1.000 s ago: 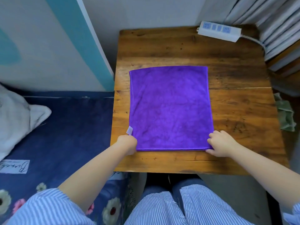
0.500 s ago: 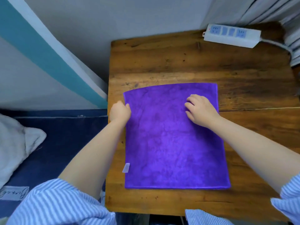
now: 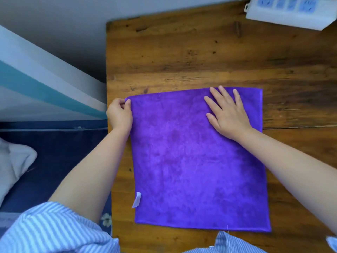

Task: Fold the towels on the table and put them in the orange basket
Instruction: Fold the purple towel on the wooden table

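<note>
Purple towel (image 3: 197,161): one piece of plain, plush cloth with a faintly mottled nap, lying spread flat and unfolded on the wooden table (image 3: 182,57). It is sitting nearer the table's near edge and left edge than its far edge, and its near hem is running just inside the near edge. A small white tag (image 3: 137,199) is sticking out from the left hem near the near-left corner. The outline is close to square, slightly longer from near to far, so the long axis is pointing away from the person.

Left hand (image 3: 119,115): reaching to the towel's far-left corner by the table's left edge, thumb and fingers curled and pinching the cloth there.

Right hand (image 3: 228,114): lying palm down on the towel toward its far-right corner, fingers straight and spread apart, pressing the cloth, fingertips reaching the far hem.

White power strip (image 3: 290,11): lying at the table's far-right corner.
</note>
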A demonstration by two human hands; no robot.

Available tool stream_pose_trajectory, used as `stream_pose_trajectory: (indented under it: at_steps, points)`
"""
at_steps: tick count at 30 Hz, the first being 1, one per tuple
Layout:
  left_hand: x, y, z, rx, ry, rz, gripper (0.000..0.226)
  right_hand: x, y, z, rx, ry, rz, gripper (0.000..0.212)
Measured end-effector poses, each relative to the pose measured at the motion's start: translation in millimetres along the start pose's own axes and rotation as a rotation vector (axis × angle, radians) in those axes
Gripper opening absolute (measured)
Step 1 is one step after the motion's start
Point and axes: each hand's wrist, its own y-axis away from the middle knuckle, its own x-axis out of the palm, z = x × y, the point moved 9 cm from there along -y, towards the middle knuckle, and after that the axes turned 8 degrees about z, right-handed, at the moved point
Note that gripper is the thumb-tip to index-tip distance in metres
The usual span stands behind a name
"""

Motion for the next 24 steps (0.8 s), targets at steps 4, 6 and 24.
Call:
stream_pose_trajectory:
  at_steps: [4, 6, 24]
  points:
    - [3, 2, -3, 0.058, -0.037, -0.016, 0.024, 0, 0, -2, 0.008, 0.001, 0.016, 0.050]
    - [-3, 8, -4, 0.054, -0.057, -0.065, 0.030, 1, -1, -3, 0.031, 0.021, 0.040, 0.051]
    - [62, 28, -13, 0.321, -0.556, 0.256, 0.064, -10, 8, -58, 0.230, -0.031, -0.025, 0.066]
